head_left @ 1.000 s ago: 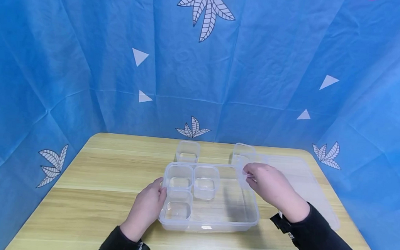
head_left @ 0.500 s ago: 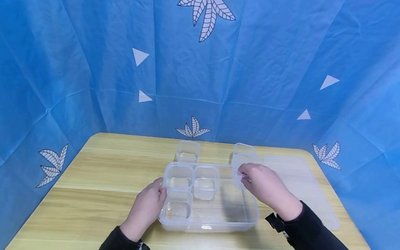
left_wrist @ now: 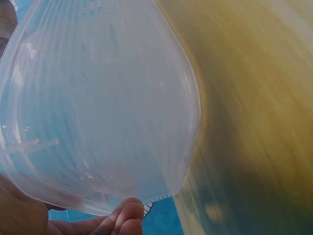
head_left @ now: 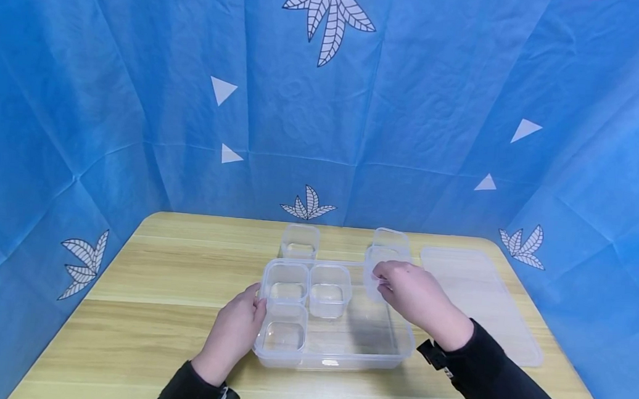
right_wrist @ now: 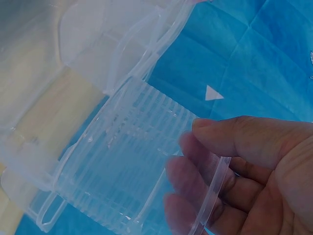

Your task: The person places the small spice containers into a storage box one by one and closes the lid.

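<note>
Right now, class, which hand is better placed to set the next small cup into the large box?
Probably the right hand: it pinches a small cup near the far right corner of the large box, beside open space; the left hand grips the left side.

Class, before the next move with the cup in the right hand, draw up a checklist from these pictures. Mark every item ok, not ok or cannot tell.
1. Left hand steadying the box: ok, gripping its left side.
2. Right hand on the held cup: ok, thumb and fingers pinch it.
3. Room inside: ok, bare floor shows beside the three cups.
4. Held cup seated: not ok, it is raised at the far edge.
5. Lid out of the way: ok, lying to the right.
6. Held cup clear of the cup behind it: cannot tell, they overlap in the head view.
</note>
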The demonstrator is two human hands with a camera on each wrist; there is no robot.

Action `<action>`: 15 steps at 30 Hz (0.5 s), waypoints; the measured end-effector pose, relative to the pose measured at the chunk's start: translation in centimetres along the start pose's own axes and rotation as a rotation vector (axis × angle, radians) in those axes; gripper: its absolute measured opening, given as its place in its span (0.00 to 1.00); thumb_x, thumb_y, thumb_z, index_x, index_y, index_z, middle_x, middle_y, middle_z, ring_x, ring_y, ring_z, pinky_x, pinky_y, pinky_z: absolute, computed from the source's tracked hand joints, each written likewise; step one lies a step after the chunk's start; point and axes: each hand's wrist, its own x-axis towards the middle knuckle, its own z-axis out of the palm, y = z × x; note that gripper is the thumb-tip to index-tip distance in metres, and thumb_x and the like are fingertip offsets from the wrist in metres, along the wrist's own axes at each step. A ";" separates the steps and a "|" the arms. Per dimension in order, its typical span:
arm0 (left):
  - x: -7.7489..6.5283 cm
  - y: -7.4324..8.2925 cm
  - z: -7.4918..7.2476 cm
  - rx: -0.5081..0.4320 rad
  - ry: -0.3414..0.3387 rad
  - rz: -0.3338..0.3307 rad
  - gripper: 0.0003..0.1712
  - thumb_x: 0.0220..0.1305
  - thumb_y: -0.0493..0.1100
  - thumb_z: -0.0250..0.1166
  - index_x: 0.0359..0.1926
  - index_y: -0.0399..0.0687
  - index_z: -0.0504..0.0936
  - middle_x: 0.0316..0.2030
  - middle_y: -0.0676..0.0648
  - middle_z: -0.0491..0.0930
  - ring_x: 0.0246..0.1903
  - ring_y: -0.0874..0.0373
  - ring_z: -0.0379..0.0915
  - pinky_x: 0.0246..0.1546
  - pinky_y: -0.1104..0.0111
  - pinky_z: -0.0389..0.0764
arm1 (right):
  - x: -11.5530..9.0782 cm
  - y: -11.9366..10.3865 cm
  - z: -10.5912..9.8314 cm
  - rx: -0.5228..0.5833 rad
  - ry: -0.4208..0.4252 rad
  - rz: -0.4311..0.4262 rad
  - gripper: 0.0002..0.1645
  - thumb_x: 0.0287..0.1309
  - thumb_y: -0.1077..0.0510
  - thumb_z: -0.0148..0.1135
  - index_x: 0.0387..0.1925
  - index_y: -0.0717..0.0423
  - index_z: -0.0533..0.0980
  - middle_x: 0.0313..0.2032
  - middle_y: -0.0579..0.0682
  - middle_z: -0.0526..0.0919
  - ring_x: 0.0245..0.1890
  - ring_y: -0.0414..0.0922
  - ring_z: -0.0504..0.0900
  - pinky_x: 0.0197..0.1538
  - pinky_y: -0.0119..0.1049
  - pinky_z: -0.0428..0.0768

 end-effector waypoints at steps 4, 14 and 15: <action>0.0 0.0 0.0 0.005 0.001 0.002 0.25 0.72 0.41 0.58 0.63 0.28 0.72 0.31 0.45 0.78 0.29 0.55 0.75 0.32 0.60 0.81 | 0.1 -0.1 0.2 0.006 -0.014 0.004 0.08 0.58 0.68 0.66 0.37 0.54 0.80 0.33 0.44 0.81 0.30 0.39 0.76 0.33 0.37 0.77; 0.0 0.0 0.1 0.005 0.004 0.006 0.25 0.72 0.41 0.58 0.63 0.28 0.72 0.32 0.45 0.78 0.29 0.55 0.75 0.32 0.60 0.81 | 0.1 0.0 0.8 -0.016 0.000 -0.005 0.08 0.56 0.69 0.67 0.36 0.55 0.80 0.31 0.45 0.81 0.30 0.40 0.77 0.34 0.38 0.78; 0.0 0.0 0.1 0.004 0.004 0.005 0.25 0.72 0.41 0.58 0.63 0.28 0.72 0.33 0.44 0.79 0.30 0.55 0.75 0.33 0.59 0.82 | 0.1 -0.1 0.8 -0.016 -0.003 -0.003 0.08 0.56 0.69 0.67 0.36 0.55 0.80 0.31 0.45 0.81 0.30 0.40 0.77 0.34 0.38 0.78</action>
